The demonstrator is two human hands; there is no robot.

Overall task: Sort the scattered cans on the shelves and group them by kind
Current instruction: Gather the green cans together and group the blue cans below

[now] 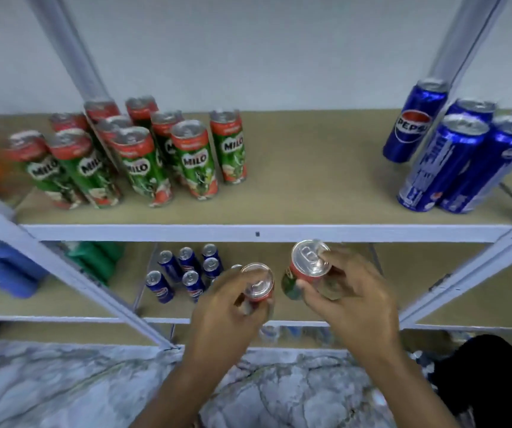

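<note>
- Standing across the whole view, a white metal shelf rack (256, 233); top board carrying two groups, lower board showing at the centre and towards 9 o'clock.
- Clustering at 10 o'clock on the top board, the Milo group (143, 156), green cans with red collars, all upright and packed close; open board lying just to the 3 o'clock side of its last can.
- Grouping at 2 o'clock on the same board, four tall Pepsi cans (452, 156), well apart from the Milo group.
- Sitting on the lower board at about 8 o'clock from the frame centre, a batch of smaller blue cans (186, 273), upright and close together.
- Wrapping round a red-collared can (256, 287) just in front of the lower board, the left hand (227, 310), fingers curled onto it, lid facing up.
- Clamping a second Milo can (307, 267) at 3 o'clock of the first, the right hand (350, 291), thumb and fingers pinching its collar; can tilting, lid leaning towards 11 o'clock; green body showing below.
- Judging the step: carrying two Milo cans from the lower level, both off the board and not yet placed.
- Calling next, probably, for lifting both over the shelf edge towards 11 o'clock and setting them upright beside the Milo group, clearing the front rail and avoiding knocking the crowded cans over.
</note>
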